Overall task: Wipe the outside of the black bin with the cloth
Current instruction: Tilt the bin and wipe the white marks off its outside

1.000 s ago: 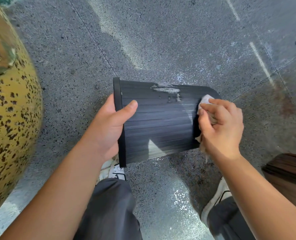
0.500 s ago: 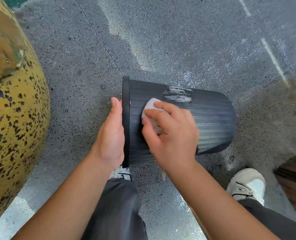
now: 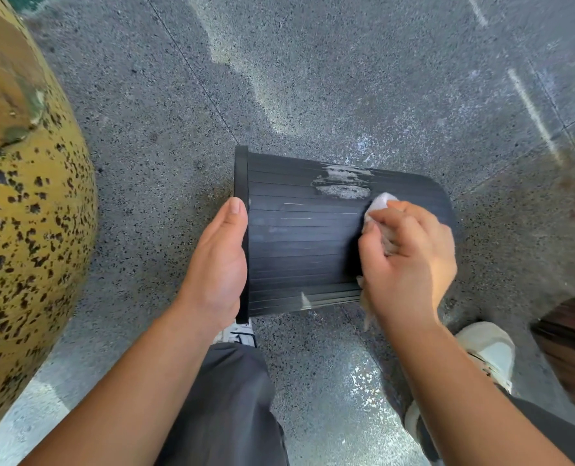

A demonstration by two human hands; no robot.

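Observation:
The ribbed black bin lies on its side above the grey floor, rim to the left and base to the right. A pale, scuffed patch marks its upper side. My left hand grips the rim, thumb along its outer edge, the fingers hidden behind it. The bunched white cloth is held in my right hand, which presses it on the bin's wall toward the base, just below the pale patch. A tail of cloth hangs below that hand.
A big yellow rounded object with black speckles fills the left side. A dark wooden thing sits at the right edge. My legs and white shoes are below the bin, on the speckled floor.
My right hand has slid the cloth along the bin from beside the rim to the right, toward the base. My left hand stays on the rim.

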